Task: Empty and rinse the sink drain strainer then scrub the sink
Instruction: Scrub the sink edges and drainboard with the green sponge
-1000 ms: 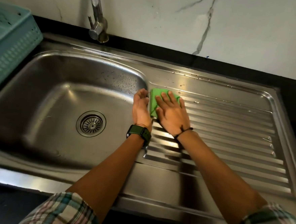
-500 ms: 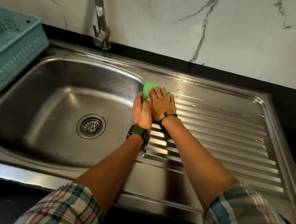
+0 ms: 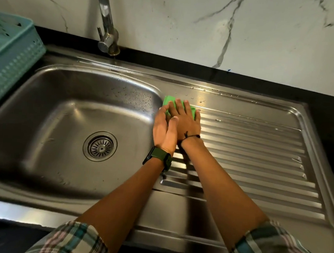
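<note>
My right hand (image 3: 186, 121) lies flat, fingers straight, pressing the green scrub pad (image 3: 169, 101) onto the far left corner of the draining board (image 3: 259, 152), just beside the sink (image 3: 67, 119) basin's right rim. My left hand (image 3: 165, 129) rests alongside, fingers straight, its fingertips touching the pad's left edge. The drain strainer (image 3: 100, 147) sits in the basin floor, well apart from both hands.

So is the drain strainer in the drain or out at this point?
In. The drain strainer sits seated in the sink drain opening, its slotted top level with the ring; neither hand touches it.
</note>
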`<action>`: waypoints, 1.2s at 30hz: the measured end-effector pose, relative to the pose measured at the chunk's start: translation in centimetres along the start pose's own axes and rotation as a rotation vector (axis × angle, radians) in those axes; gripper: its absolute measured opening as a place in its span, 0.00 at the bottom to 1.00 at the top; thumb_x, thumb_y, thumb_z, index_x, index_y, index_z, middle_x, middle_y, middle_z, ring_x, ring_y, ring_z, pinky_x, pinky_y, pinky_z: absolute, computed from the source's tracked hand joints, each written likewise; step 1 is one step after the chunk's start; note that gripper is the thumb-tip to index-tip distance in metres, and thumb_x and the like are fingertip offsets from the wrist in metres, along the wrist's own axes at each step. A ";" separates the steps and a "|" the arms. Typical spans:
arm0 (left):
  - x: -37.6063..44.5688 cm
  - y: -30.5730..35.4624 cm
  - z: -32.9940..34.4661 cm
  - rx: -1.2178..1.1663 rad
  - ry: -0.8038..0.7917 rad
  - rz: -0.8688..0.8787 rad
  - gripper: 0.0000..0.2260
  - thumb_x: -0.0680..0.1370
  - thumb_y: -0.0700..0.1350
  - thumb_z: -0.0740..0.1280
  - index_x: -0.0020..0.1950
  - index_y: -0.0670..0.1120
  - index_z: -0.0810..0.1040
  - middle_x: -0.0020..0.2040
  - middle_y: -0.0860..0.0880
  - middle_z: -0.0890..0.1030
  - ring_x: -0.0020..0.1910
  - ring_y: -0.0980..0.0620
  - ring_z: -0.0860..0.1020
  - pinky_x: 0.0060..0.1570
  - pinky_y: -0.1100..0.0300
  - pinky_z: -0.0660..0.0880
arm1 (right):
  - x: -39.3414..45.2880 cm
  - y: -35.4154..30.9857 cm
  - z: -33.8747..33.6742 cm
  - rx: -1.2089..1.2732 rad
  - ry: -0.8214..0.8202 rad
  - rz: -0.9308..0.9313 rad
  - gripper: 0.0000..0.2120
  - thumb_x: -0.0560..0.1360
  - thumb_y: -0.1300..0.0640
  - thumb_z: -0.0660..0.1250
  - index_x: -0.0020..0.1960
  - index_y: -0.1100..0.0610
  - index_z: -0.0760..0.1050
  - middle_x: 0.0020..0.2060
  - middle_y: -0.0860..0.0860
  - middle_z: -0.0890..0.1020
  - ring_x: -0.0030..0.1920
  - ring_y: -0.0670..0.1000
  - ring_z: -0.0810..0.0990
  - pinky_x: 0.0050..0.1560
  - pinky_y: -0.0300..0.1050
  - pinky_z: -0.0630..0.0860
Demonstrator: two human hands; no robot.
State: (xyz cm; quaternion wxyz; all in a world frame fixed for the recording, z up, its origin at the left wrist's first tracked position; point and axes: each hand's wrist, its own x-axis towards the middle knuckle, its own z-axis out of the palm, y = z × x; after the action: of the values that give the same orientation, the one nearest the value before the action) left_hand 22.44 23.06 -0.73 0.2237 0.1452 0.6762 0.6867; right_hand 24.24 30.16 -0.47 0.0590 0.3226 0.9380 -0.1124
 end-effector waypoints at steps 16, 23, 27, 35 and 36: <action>1.1 0.2 1.2 0.483 -0.227 0.192 0.25 0.74 0.52 0.50 0.68 0.41 0.65 0.68 0.42 0.68 0.68 0.45 0.65 0.70 0.49 0.60 | -4.6 12.8 -1.5 -0.020 0.120 0.211 0.22 0.81 0.47 0.43 0.74 0.44 0.52 0.75 0.44 0.55 0.76 0.46 0.49 0.72 0.63 0.40; 2.9 0.6 2.8 0.488 -0.318 0.186 0.22 0.78 0.49 0.52 0.70 0.42 0.63 0.72 0.41 0.64 0.72 0.44 0.61 0.71 0.48 0.58 | -6.8 20.7 -2.6 0.073 0.111 0.524 0.23 0.80 0.48 0.45 0.75 0.48 0.52 0.76 0.47 0.54 0.76 0.50 0.47 0.73 0.62 0.43; 3.1 0.3 2.6 0.344 -0.271 0.114 0.22 0.75 0.50 0.54 0.69 0.46 0.65 0.71 0.44 0.66 0.68 0.46 0.66 0.68 0.51 0.63 | -5.4 17.7 -2.0 0.130 0.175 0.541 0.23 0.80 0.50 0.47 0.75 0.51 0.54 0.76 0.50 0.55 0.76 0.54 0.47 0.73 0.62 0.44; 3.3 0.0 2.5 0.278 -0.278 0.105 0.25 0.72 0.53 0.54 0.69 0.49 0.65 0.70 0.47 0.67 0.63 0.54 0.68 0.60 0.60 0.64 | -1.7 6.0 -0.1 0.030 0.116 0.180 0.25 0.79 0.45 0.48 0.75 0.48 0.50 0.77 0.50 0.51 0.76 0.55 0.45 0.73 0.60 0.41; 3.3 0.1 2.6 0.254 -0.261 0.095 0.25 0.71 0.52 0.54 0.68 0.49 0.65 0.68 0.47 0.69 0.59 0.55 0.70 0.58 0.60 0.67 | -1.0 4.2 0.3 0.020 0.108 0.131 0.26 0.79 0.44 0.51 0.75 0.48 0.50 0.77 0.49 0.50 0.76 0.54 0.44 0.73 0.59 0.41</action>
State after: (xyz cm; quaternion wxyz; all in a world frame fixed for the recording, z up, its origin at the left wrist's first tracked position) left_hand 20.89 26.96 -0.84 0.2566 0.2921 0.7151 0.5809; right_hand 27.63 32.66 -1.34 0.0125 0.3892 0.9156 -0.1003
